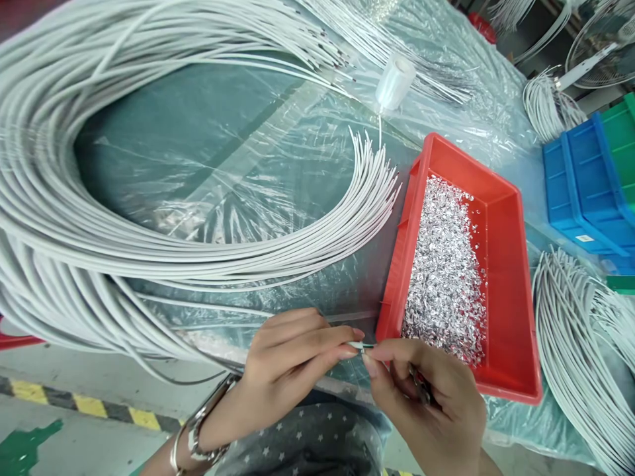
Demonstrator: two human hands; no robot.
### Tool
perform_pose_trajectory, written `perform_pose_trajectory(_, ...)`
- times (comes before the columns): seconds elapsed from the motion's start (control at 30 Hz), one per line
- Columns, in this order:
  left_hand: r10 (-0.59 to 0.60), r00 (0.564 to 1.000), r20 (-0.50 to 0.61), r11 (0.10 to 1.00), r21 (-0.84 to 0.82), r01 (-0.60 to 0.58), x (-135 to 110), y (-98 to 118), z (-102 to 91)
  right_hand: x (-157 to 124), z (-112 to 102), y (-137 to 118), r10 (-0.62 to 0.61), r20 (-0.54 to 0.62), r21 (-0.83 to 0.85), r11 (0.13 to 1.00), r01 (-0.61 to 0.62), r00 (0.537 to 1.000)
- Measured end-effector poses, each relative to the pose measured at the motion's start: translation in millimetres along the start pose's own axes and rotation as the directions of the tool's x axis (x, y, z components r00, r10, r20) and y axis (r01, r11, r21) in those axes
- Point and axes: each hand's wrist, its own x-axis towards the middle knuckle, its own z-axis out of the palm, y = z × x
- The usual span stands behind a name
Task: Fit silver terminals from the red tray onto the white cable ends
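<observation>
My left hand (297,354) is closed in a pinch on the end of a white cable (355,344), just left of the red bin. A thin green inner wire (368,346) sticks out of its tip. Thumb and forefinger of my right hand (431,390) meet at that tip, where a tiny silvery piece (362,352) shows; its exact kind is too small to make out. Tucked in the right palm is a dark metal hand tool (421,385) with a bit of red, mostly hidden by the fingers.
The red bin (507,277) holds many small shiny metal pieces (441,271). A large bundle of white cables (198,254) curves across the plastic-covered table (223,145). Behind stands a white roll (395,82). Blue crates (585,185) and another cable bundle (575,344) are at the right.
</observation>
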Motion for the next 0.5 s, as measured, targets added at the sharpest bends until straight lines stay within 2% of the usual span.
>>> perform_pose_trajectory(0.23,-0.069,0.997,0.025,0.997,0.025,0.068,-1,-2,0.7,-7,1,-4,-0.031,0.021,0.061,0.998,0.030,0.999)
perform_pose_trajectory(0.33,-0.110,0.993,0.035,0.994,0.010,0.110,-3,-2,0.2,-10,-7,-2,0.041,-0.129,0.002,0.999,-0.042,0.991)
perform_pose_trajectory(0.4,-0.151,0.987,0.048,0.989,-0.001,0.151,-5,-3,0.0,-13,-16,6,0.107,-0.325,-0.059,0.989,-0.133,0.940)
perform_pose_trajectory(0.47,-0.186,0.981,0.054,0.982,-0.018,0.187,-7,-3,0.1,-15,-28,19,0.144,-0.514,-0.126,0.963,-0.240,0.846)
perform_pose_trajectory(0.5,-0.201,0.978,0.054,0.979,-0.027,0.203,-8,-3,0.2,-16,-35,27,0.148,-0.564,-0.170,0.942,-0.290,0.812)
